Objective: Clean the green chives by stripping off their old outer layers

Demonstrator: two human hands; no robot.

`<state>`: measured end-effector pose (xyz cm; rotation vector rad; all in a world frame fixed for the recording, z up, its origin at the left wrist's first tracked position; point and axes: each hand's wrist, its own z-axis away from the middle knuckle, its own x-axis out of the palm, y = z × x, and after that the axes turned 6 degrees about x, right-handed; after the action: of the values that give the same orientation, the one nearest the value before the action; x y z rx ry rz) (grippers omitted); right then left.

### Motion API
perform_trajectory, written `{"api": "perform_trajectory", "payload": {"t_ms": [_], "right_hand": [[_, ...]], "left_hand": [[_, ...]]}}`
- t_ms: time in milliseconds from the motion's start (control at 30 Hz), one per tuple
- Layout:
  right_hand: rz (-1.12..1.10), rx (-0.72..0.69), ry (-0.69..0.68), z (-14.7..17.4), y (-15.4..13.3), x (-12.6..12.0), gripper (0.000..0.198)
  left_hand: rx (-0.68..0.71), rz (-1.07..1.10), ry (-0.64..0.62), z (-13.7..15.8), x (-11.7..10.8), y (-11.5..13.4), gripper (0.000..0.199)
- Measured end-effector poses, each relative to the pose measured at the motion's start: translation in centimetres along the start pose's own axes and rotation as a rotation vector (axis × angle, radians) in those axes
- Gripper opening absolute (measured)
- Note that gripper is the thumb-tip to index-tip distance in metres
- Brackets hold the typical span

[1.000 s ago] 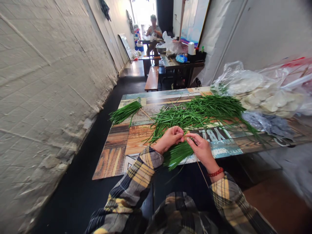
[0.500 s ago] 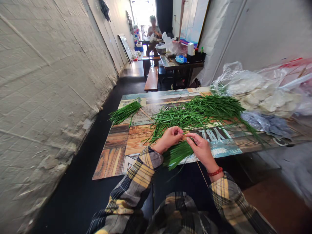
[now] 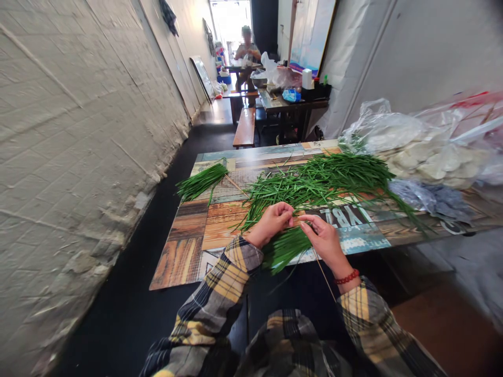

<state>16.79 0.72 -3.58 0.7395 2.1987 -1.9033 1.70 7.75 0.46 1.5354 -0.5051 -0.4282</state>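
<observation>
A bundle of long green chives (image 3: pixel 288 247) lies at the near edge of the table, under and between my hands. My left hand (image 3: pixel 273 222) is closed in a pinch at the top end of the bundle; its fingertips hide what they grip there. My right hand (image 3: pixel 323 238), with a red bead bracelet at the wrist, has its thumb and index finger close together at the same end. From beneath it a thin wooden skewer (image 3: pixel 324 275) slants down toward my body. The fingertips of both hands nearly meet.
Loose chives (image 3: pixel 314 178) are heaped across the table (image 3: pixel 184 241). A skewered chive bundle (image 3: pixel 202 180) lies at the left edge. Clear plastic bags (image 3: pixel 424 146) holding pale pieces sit at right. Beyond are a bench (image 3: pixel 244 127), another table and a seated person (image 3: pixel 247 52).
My left fingertips have shifted slightly to the left, away from the right ones. The right hand and the bundle look almost the same. The person at the back has moved their arms.
</observation>
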Motion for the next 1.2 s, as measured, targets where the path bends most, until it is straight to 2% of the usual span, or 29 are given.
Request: {"api": "perform_trajectory", "payload": {"t_ms": [133,267,467,800,1200], "right_hand": [[-0.028,-0.010,0.012,0.0,0.2,0.1,0.026],[0.001,0.006,0.041,0.1,0.1,0.1,0.026],[-0.023,0.012,0.013,0.1,0.0,0.0,0.028],[-0.038,0.021,0.019,0.1,0.2,0.0,0.028],[-0.010,0.015,0.022,0.1,0.0,-0.1,0.029]], "left_hand": [[-0.014,0.059,-0.016,0.1,0.0,0.2,0.016],[-0.033,0.030,-0.070,0.1,0.1,0.2,0.016],[-0.011,-0.058,-0.129,-0.1,0.0,-0.3,0.013],[0.090,-0.206,-0.068,-0.7,-0.4,-2.0,0.012],[0.047,-0.199,-0.033,-0.6,-0.2,-1.6,0.006]]}}
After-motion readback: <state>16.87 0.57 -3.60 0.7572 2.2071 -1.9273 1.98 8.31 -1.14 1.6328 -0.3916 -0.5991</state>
